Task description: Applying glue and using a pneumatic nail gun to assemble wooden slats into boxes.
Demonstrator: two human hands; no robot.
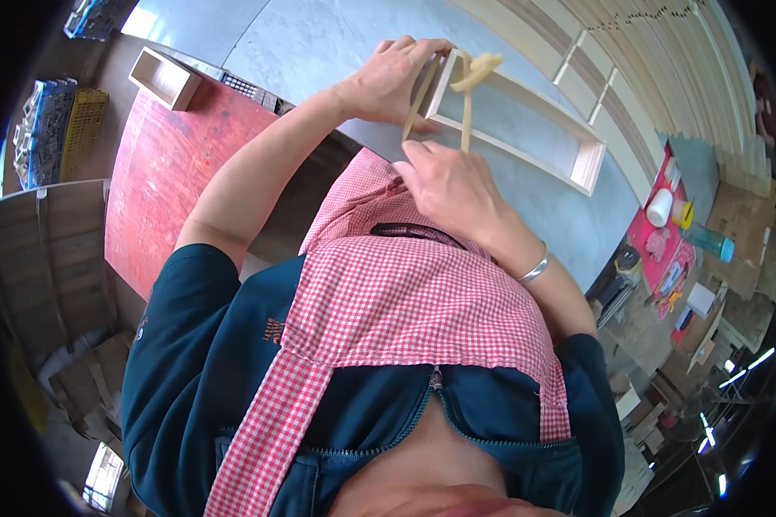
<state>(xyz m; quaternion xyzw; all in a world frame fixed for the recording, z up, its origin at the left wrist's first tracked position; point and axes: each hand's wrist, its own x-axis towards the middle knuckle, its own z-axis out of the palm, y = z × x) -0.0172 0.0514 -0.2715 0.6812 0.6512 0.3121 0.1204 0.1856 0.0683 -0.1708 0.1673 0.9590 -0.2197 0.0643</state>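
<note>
A long, narrow frame of pale bare wood (526, 159) lies on the grey-blue tabletop, slanting away to the right. Around its left end runs a pale yellow strip (466, 121), like tape or an elastic band, with a bunched loop (476, 72) standing above the frame. My left hand (392, 82) is closed around the frame's left end, its fingertips partly hidden behind the wood. Close to the table's near edge, my right hand (451, 185) pinches the lower part of the strip; the exact grip is hidden by the fingers.
A small open wooden box (164, 77) sits on the red board (172, 155) to the left. Stacked wood strips (664, 60) line the far right. Beyond the table's right edge are a white cup (660, 208) and a clear bottle (709, 242). Crates (84, 121) stand far left.
</note>
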